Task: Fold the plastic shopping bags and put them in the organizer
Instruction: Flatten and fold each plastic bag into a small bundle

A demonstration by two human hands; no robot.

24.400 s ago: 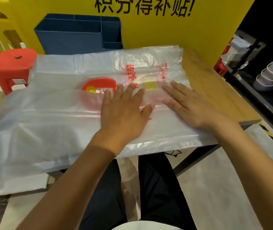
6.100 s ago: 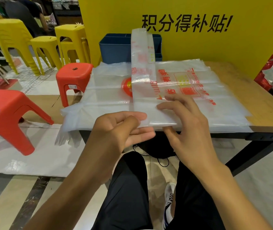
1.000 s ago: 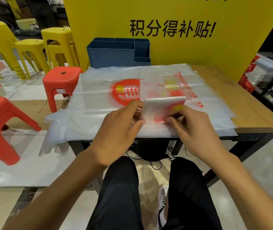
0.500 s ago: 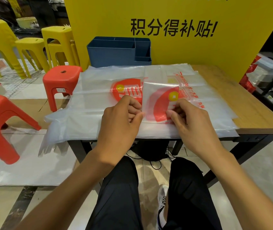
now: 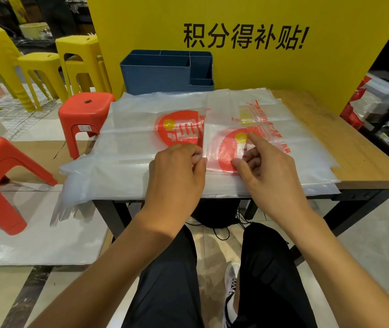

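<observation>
A clear plastic shopping bag (image 5: 222, 119) with red print, folded into a narrow strip, lies on a flat stack of like bags (image 5: 129, 147) on the wooden table (image 5: 354, 150). My left hand (image 5: 177, 171) pinches the strip's left edge near its close end. At that same end my right hand (image 5: 264, 166) holds the strip between thumb and curled fingers. Its index finger is stretched out onto the red and yellow logo. The blue organizer (image 5: 155, 74) stands at the table's far edge, behind the stack. Its compartments look empty from here.
A yellow board (image 5: 248, 74) with black characters rises behind the table. Red stools (image 5: 87, 110) and yellow stools (image 5: 80, 48) stand to the left. The bag stack hangs over the table's left and front edges. My legs are under the front edge.
One second ago both hands held a small folded packet lifted off the stack. It has since opened away from me and now lies flat as a longer strip, with both hands lower on its near end.
</observation>
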